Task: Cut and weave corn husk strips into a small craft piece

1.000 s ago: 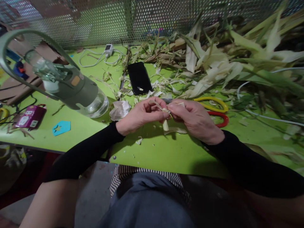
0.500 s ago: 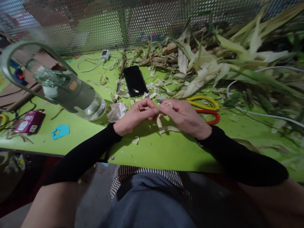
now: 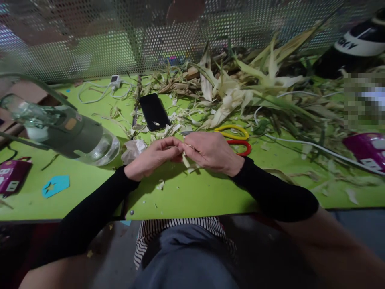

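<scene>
Over the green table, my left hand (image 3: 156, 156) and my right hand (image 3: 210, 151) meet, fingertips pinched together. Between them they grip a narrow pale strip of corn husk (image 3: 187, 163), whose loose end hangs below the fingers. Part of the strip is hidden inside the right hand. Just behind my right hand lie scissors with one yellow handle (image 3: 246, 131) and one red handle (image 3: 248, 148); the blades are mostly covered. A crumpled white tissue (image 3: 134, 150) sits beside my left wrist.
A black phone (image 3: 154, 112) lies among husk scraps. Heaped corn husks (image 3: 231, 92) fill the back right, with a white cable (image 3: 313, 149) across them. At left stand a large bottle (image 3: 72, 132), a purple box (image 3: 13, 176) and a blue paper piece (image 3: 55, 186). Perforated metal screen (image 3: 120, 40) behind.
The view has swung to the right, bringing a dark bottle and another purple box into sight. My right fingers have curled closer over the husk strip, and both hands stay together.
</scene>
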A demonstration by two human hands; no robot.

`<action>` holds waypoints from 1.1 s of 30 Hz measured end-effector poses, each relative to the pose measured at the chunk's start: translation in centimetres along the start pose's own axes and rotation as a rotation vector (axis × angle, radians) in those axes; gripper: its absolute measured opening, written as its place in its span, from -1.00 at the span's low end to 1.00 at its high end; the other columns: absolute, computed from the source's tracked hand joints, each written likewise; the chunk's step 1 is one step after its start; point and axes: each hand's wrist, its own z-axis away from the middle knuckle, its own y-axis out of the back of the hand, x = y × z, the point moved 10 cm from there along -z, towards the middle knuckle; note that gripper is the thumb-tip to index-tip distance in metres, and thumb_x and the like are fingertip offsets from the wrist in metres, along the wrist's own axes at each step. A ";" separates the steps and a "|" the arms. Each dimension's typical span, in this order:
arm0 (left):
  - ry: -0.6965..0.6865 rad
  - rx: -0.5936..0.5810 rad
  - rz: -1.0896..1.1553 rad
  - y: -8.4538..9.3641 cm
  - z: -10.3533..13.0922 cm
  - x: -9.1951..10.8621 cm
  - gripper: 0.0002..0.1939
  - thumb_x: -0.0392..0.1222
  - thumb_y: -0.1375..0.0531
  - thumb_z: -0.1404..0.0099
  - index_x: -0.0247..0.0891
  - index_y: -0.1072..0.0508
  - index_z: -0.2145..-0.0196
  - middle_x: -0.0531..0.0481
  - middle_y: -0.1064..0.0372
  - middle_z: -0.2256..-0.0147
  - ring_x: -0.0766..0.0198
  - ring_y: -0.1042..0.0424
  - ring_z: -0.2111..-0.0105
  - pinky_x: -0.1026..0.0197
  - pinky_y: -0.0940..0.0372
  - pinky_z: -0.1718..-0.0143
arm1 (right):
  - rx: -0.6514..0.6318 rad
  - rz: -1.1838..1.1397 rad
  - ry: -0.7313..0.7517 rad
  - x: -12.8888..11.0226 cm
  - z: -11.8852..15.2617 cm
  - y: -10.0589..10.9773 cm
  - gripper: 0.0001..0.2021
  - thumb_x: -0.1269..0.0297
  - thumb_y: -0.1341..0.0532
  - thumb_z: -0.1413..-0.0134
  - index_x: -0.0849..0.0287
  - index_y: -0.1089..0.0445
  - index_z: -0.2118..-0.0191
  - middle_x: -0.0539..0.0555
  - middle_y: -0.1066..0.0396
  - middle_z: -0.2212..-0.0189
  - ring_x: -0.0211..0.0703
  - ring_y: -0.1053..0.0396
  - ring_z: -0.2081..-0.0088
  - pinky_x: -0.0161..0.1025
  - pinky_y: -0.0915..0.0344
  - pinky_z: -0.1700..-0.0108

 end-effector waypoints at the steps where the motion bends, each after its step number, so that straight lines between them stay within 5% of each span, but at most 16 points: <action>1: -0.014 0.011 -0.004 0.1 0.0 0.1 -0.76 -0.08 -0.40 -0.25 -0.27 -0.49 0.29 0.10 -0.45 0.39 0.43 -0.43 0.41 0.32 -0.34 0.27 | -0.010 -0.010 -0.031 0.2 -0.1 -0.1 -0.68 0.21 0.02 -0.40 0.08 -0.20 0.44 0.02 -0.26 0.52 -0.16 -0.16 0.43 -0.16 -0.03 0.33; 6: -0.143 0.133 0.012 2.2 -0.2 1.9 -0.80 -0.15 -0.38 -0.28 -0.28 -0.45 0.33 0.12 -0.43 0.44 0.44 -0.44 0.45 0.33 -0.36 0.29 | -0.058 -0.164 -0.285 2.8 -0.7 2.2 -0.66 0.07 -0.01 -0.45 0.09 -0.27 0.36 0.02 -0.37 0.45 -0.17 -0.24 0.44 -0.19 -0.11 0.34; 12: -0.313 0.406 0.216 7.6 0.8 5.5 -0.79 -0.16 -0.37 -0.29 -0.23 -0.39 0.30 0.12 -0.50 0.38 0.43 -0.51 0.39 0.33 -0.42 0.23 | 0.248 0.021 -0.424 6.6 -1.7 11.8 -0.80 0.10 -0.23 -0.30 0.05 -0.40 0.33 0.08 -0.46 0.36 -0.08 -0.31 0.37 -0.09 -0.22 0.25; 14: -0.393 0.456 0.261 8.7 1.2 6.6 -0.78 -0.12 -0.36 -0.29 -0.21 -0.39 0.28 0.10 -0.55 0.29 0.41 -0.55 0.29 0.29 -0.45 0.10 | 0.176 0.079 -0.405 8.0 -2.7 11.5 -0.84 0.18 -0.28 -0.24 0.07 -0.43 0.37 0.10 -0.47 0.36 -0.04 -0.34 0.34 -0.05 -0.24 0.19; 19: -0.497 0.519 0.259 9.9 2.2 7.9 -0.76 0.00 -0.32 -0.32 -0.19 -0.42 0.22 0.02 -0.57 0.06 0.27 -0.54 -0.05 0.17 -0.40 -0.15 | -0.054 0.157 -0.318 11.0 -5.1 6.6 -0.83 0.20 -0.28 -0.20 0.04 -0.47 0.43 0.11 -0.47 0.38 0.04 -0.38 0.28 -0.05 -0.24 0.20; 25: -0.532 0.562 0.217 10.6 3.0 8.8 -0.72 0.08 -0.25 -0.40 -0.17 -0.48 0.12 -0.04 -0.54 -0.05 0.18 -0.50 -0.15 0.11 -0.41 -0.16 | -0.194 0.158 -0.268 9.5 -6.9 2.1 -0.86 0.26 -0.24 -0.21 0.11 -0.54 0.34 0.14 -0.50 0.30 -0.03 -0.35 0.28 -0.13 -0.19 0.23; 27: -0.526 0.556 0.207 10.6 3.0 8.8 -0.71 0.10 -0.25 -0.40 -0.17 -0.48 0.12 -0.04 -0.54 -0.03 0.18 -0.51 -0.14 0.10 -0.41 -0.16 | -0.207 0.177 -0.278 9.2 -7.6 2.6 -0.84 0.28 -0.24 -0.23 0.17 -0.56 0.32 0.17 -0.51 0.27 -0.08 -0.31 0.29 -0.14 -0.16 0.23; 33: -0.554 0.532 0.233 10.3 2.9 9.0 -0.65 0.14 -0.29 -0.34 -0.18 -0.43 0.15 -0.06 -0.51 0.00 0.12 -0.47 -0.19 0.04 -0.40 -0.21 | -0.091 0.400 -0.430 12.5 -8.6 8.6 -0.79 0.36 -0.22 -0.25 0.33 -0.60 0.18 0.26 -0.52 0.22 -0.14 -0.27 0.28 -0.10 -0.10 0.19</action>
